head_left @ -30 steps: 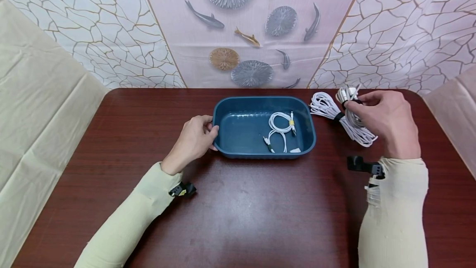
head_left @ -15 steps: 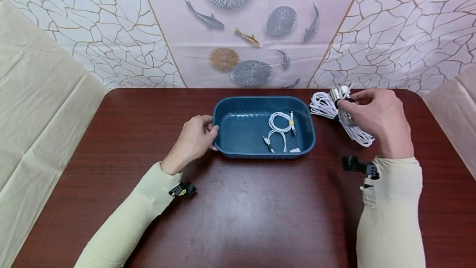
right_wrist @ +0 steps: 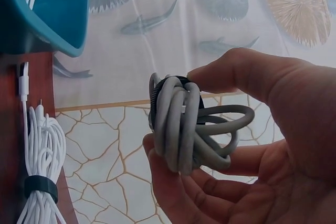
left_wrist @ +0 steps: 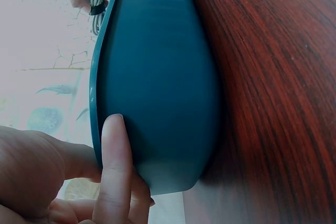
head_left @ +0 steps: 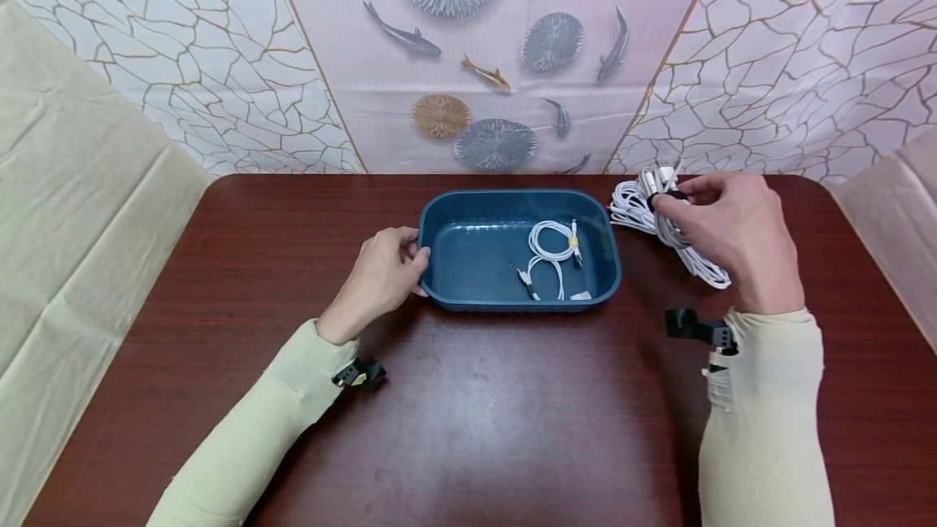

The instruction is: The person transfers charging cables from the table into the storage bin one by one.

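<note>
**Gray cable bundle (right_wrist: 177, 124) up in your right hand (head_left: 743, 234)**

Between thumb and fingers, you pinch it above the table (head_left: 468, 405), near the black-banded white cable bundle (right_wrist: 46, 142). Left of these stands the blue bin (head_left: 476, 263), two coiled white cables (head_left: 574, 242) lying inside. Your left hand (head_left: 381, 271) pinches the bin's left rim, thumb over the edge.

Booth-like setup, drapes (head_left: 490, 55) bordering a reddish-brown table (head_left: 512, 397)

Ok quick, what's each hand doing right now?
Left hand: gripping a blue rectangular plastic tub.
Right hand: holding a coiled grey cable with a black strap.
</note>
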The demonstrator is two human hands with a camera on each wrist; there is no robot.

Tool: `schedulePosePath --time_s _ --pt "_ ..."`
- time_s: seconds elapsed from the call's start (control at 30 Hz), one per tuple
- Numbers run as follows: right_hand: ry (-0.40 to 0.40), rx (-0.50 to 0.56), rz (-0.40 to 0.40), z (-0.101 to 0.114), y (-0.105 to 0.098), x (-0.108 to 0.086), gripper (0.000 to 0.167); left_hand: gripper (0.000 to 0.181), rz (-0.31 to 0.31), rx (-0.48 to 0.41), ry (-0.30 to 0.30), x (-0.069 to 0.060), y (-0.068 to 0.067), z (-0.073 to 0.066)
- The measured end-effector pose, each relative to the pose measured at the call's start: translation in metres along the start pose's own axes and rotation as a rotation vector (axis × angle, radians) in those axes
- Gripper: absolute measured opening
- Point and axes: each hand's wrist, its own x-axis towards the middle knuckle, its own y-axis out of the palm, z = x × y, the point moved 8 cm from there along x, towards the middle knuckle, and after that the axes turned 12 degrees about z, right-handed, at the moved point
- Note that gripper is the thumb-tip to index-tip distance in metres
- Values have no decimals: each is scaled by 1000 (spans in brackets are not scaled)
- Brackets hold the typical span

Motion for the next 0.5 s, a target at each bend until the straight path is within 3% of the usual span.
schedulePosePath --time_s 0.5 --pt "-26 -4 7 13 4 -4 61 28 5 -10 -3 0 0 -1"
